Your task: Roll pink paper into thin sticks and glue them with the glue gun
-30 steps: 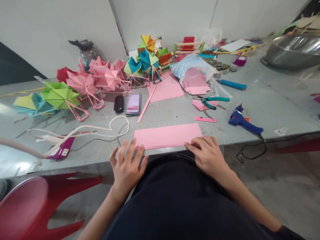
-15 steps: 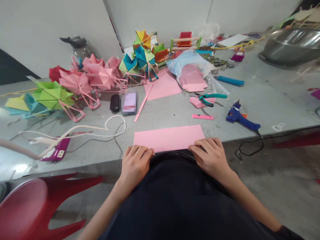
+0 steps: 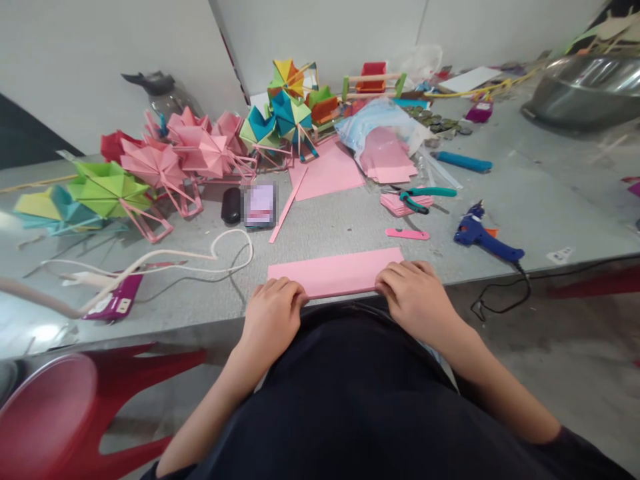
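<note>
Risks, largest first: folded pink paper lying at near edge of grey table, prone to slipping off toward lap if pressed unevenly; crease likely to skew if one side shifts. Left hand on near-left corner, fingers curled and pressing flat; right hand on near-right corner, likewise curled, gripping nothing else. Surface: cluttered with paper pinwheels, loose pink sheets, blue glue gun, green-handled pliers. Room: plain white wall, red stool at left.
</note>
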`<state>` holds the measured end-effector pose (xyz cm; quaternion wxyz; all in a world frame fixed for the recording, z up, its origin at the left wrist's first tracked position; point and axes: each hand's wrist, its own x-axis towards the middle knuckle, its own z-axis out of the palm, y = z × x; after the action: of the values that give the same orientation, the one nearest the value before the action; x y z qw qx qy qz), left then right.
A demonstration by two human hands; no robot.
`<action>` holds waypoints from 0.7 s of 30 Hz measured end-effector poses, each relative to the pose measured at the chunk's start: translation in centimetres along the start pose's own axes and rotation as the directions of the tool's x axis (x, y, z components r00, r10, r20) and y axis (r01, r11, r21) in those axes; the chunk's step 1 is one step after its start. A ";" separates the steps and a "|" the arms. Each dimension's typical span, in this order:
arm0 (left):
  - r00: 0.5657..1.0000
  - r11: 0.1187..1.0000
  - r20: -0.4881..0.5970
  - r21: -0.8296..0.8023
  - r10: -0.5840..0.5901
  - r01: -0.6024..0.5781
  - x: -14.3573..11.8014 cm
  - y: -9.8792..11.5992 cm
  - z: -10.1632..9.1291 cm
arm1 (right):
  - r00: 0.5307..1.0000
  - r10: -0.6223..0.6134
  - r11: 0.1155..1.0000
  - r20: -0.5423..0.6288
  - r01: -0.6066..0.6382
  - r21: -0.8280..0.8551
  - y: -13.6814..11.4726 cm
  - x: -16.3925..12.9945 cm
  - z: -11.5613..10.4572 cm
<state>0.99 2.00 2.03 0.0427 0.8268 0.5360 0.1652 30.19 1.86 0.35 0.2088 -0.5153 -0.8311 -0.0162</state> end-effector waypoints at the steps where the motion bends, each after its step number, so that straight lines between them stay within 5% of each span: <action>1: 1.000 1.000 0.011 0.007 -0.009 0.009 0.2 0.0 0.0 | 1.000 0.020 1.000 0.015 -0.020 0.022 0.1 0.2 0.0; 9: 0.971 0.982 0.164 -0.045 -0.172 0.181 1.3 0.0 -1.0 | 0.996 0.064 0.992 0.057 -0.070 0.103 0.4 0.9 -0.6; 13: 0.954 0.977 0.235 -0.055 -0.186 0.205 1.7 0.4 -1.4 | 0.995 -0.096 0.994 -0.020 0.097 0.058 -0.4 0.5 -0.2; 21: 0.969 0.990 0.205 -0.002 -0.135 0.138 1.5 0.5 -1.3 | 0.933 -0.346 0.934 -0.096 0.333 -0.130 -4.2 0.0 2.7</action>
<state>1.59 2.95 3.71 0.1158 0.8002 0.5829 0.0803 25.71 0.54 -1.32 0.2221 -0.3727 -0.8917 -0.1289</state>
